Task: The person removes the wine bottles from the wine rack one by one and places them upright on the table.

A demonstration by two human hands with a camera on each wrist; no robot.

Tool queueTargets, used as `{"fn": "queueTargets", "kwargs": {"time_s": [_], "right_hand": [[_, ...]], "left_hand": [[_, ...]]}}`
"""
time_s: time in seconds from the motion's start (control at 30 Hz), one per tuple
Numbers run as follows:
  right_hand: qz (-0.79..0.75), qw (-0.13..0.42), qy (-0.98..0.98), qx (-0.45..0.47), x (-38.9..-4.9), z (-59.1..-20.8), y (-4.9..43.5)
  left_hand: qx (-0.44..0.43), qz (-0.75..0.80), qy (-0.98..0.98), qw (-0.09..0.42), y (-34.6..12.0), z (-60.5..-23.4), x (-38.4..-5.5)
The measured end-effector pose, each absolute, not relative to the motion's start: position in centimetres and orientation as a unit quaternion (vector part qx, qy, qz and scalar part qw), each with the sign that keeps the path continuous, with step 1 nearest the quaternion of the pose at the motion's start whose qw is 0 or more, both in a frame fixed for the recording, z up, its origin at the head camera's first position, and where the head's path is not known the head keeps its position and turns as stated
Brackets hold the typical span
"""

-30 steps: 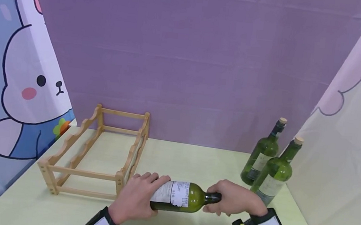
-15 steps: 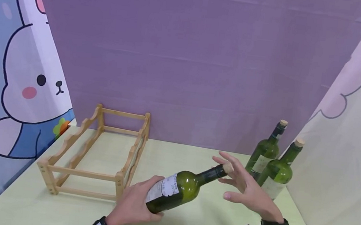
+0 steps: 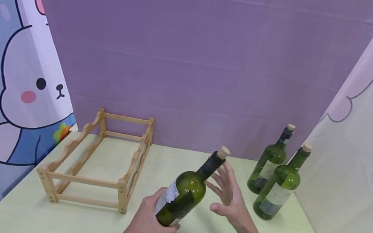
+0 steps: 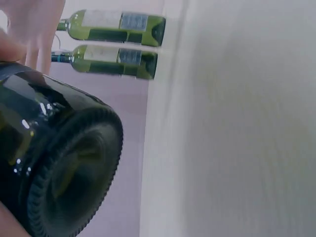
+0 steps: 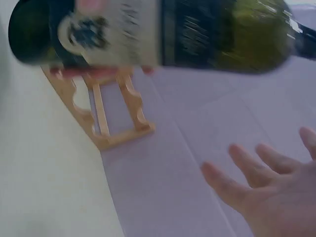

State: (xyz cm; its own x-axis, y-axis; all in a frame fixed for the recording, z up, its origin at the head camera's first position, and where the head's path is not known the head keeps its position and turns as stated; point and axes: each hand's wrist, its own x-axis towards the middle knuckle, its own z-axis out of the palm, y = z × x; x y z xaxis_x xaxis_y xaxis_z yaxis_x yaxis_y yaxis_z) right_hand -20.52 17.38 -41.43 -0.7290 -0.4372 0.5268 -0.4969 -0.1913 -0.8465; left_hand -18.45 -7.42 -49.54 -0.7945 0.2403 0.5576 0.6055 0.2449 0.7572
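Observation:
My left hand (image 3: 151, 219) grips a green wine bottle (image 3: 187, 190) around the lower part of its body, over the table. The bottle is tilted, its dark neck and cork pointing up and to the right. Its ribbed base (image 4: 76, 173) faces the camera in the left wrist view, and its label (image 5: 128, 32) shows in the right wrist view. Beside the neck, my right hand (image 3: 230, 201) has its fingers spread and slightly bent, holding nothing. In the right wrist view, those fingers (image 5: 252, 173) stand apart below the bottle.
On the left of the table (image 3: 189, 158) stands a wooden wine rack (image 3: 84, 179) with scalloped rails. Two corked green bottles, a rear one (image 3: 268, 165) and a nearer one (image 3: 277, 190), stand upright at the right. A purple cloth (image 3: 192, 64) hangs behind the table.
The bottle has gone from lying level to tilted with its neck up, in my left hand. My right hand has let go of the neck, opened and moved back beside it.

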Motion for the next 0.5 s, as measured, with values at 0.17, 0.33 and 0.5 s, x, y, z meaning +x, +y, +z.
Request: {"fn": "queueTargets", "kwargs": {"time_s": [0.17,0.33,0.5], "right_hand": [[0.680,0.047,-0.631,0.372,-19.9,-41.2,14.7],[0.684,0.059,-0.601,0.409,-19.7,-40.4,12.1],[0.705,0.058,-0.579,0.406,-19.7,-40.3,10.9]], "left_hand": [[-0.266,-0.592,-0.746,0.150,-6.3,-49.5,-17.7],[-0.256,-0.617,-0.731,0.139,-5.4,-49.6,-17.2],[-0.268,-0.639,-0.711,0.119,-4.6,-49.9,-16.9]]}}
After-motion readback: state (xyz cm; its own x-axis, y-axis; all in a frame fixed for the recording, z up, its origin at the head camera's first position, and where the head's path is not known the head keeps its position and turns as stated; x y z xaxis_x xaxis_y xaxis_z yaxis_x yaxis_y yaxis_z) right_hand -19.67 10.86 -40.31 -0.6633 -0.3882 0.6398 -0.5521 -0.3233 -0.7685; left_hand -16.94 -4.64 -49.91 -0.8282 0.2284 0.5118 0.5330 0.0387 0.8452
